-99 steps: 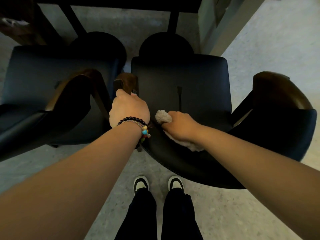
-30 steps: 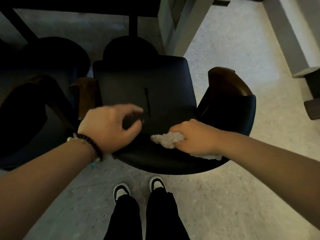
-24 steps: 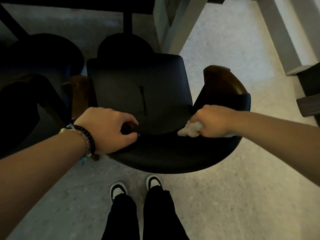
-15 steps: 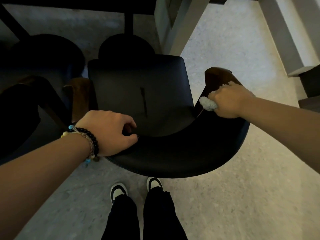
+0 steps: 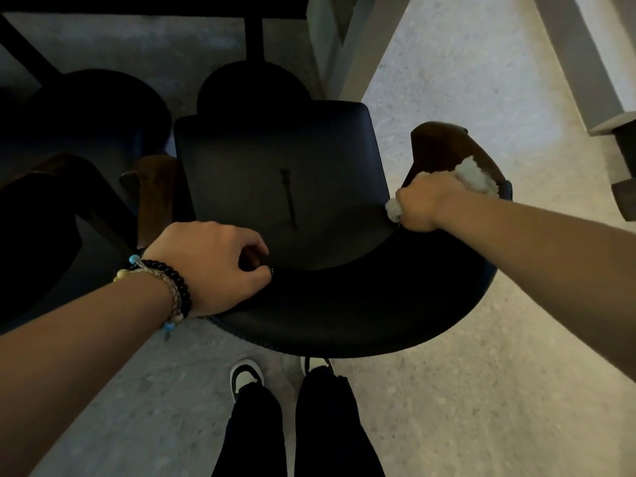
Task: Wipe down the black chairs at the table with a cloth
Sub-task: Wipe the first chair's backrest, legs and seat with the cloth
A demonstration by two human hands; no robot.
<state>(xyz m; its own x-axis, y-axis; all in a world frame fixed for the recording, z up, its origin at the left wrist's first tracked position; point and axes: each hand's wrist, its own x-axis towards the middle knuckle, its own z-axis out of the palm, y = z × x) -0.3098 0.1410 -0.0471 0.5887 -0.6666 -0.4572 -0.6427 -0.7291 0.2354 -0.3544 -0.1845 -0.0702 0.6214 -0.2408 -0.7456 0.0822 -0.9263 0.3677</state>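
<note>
There is a single view, from a camera worn on the person's head, looking forward and steeply down. It sits close above the black chair (image 5: 275, 187), whose seat fills the middle, with both forearms reaching in from the lower corners. The floor (image 5: 447, 390) and the person's own shoes (image 5: 246, 375) lie directly beneath (wide-angle bending shows at the edges).

Black chair (image 5: 275, 187) seen from above, backrest nearest viewer. Left hand (image 5: 213, 266) grips backrest top edge at chair's left end; beaded bracelets (image 5: 172, 294) on wrist. Right hand (image 5: 423, 204) clutches white fluffy cloth (image 5: 476, 177), pressing it on brown wooden armrest (image 5: 444, 146) at chair's right. Second dark chair (image 5: 79, 139) just left. Shoes (image 5: 246, 375) on floor (image 5: 464, 390) behind chair.
</note>
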